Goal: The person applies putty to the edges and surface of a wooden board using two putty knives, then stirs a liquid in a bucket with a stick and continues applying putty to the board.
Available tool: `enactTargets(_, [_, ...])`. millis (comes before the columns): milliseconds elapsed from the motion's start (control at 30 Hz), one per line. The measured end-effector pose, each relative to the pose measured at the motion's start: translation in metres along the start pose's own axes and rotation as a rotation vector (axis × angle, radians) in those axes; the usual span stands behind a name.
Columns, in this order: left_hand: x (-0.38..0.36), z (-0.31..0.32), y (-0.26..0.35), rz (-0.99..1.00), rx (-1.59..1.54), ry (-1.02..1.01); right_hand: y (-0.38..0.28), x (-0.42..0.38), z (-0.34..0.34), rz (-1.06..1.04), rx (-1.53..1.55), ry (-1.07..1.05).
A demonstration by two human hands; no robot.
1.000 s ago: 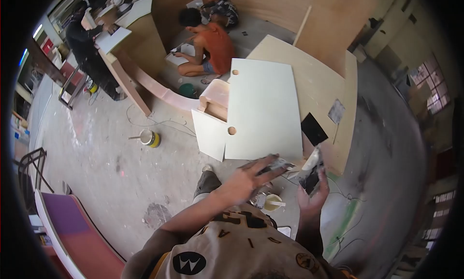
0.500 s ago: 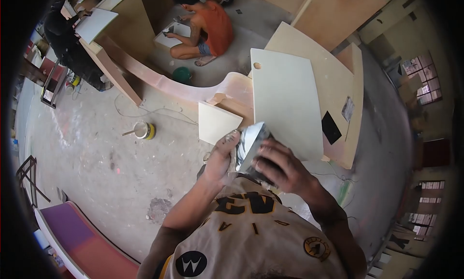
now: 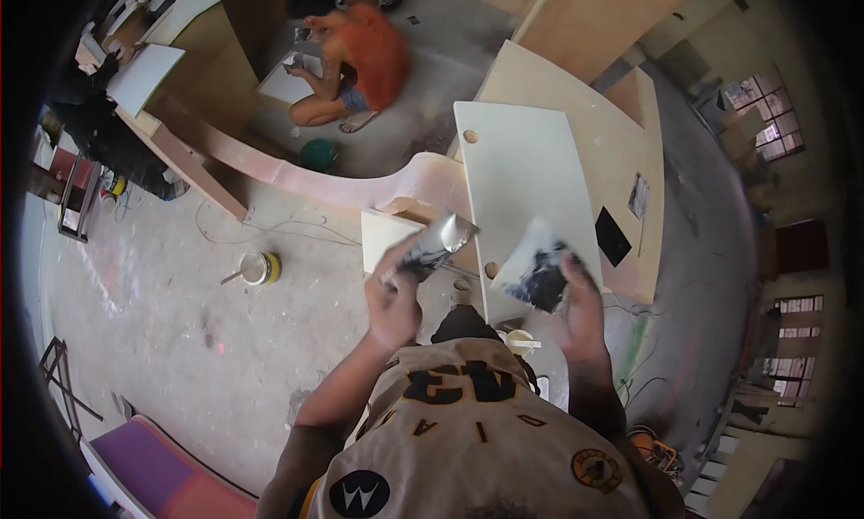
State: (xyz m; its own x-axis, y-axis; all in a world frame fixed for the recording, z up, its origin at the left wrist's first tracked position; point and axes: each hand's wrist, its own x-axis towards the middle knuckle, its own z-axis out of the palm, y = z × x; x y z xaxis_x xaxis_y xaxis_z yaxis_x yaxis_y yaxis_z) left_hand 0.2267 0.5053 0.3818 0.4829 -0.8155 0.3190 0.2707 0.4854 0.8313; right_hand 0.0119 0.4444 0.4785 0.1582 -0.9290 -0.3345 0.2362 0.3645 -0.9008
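Observation:
My left hand (image 3: 396, 299) is closed around a shiny metal putty scraper (image 3: 448, 236), its blade angled up and to the right. In my right hand (image 3: 583, 308) is a second flat putty scraper (image 3: 533, 272), pale with dark smears and slightly blurred. The two scrapers are apart, both raised in front of my chest. Beyond and beneath them lies a white panel (image 3: 526, 173) with round holes near its left edge. A smaller white panel (image 3: 382, 236) is partly hidden behind my left hand.
A curved wooden piece (image 3: 333, 182) runs across the middle. An open can (image 3: 261, 267) with a stick stands on the floor at left. A crouching person in orange (image 3: 373, 56) and another in dark clothes (image 3: 99, 132) work beyond. A black sheet (image 3: 612, 237) lies on the board at right.
The scrapers were together between my hands; now my hands have moved apart, one scraper in each. The view has shifted slightly.

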Motion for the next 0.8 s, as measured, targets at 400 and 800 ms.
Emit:
enactTargets(400, [0.029, 0.028, 0.027, 0.434, 0.819, -0.461, -0.047, 0.058, -0.001, 0.271, 0.264, -0.323])
enactTargets(800, [-0.05, 0.022, -0.022, -0.027, 0.271, 0.384, -0.063, 0.321, -0.019, -0.828, -1.606, -0.488])
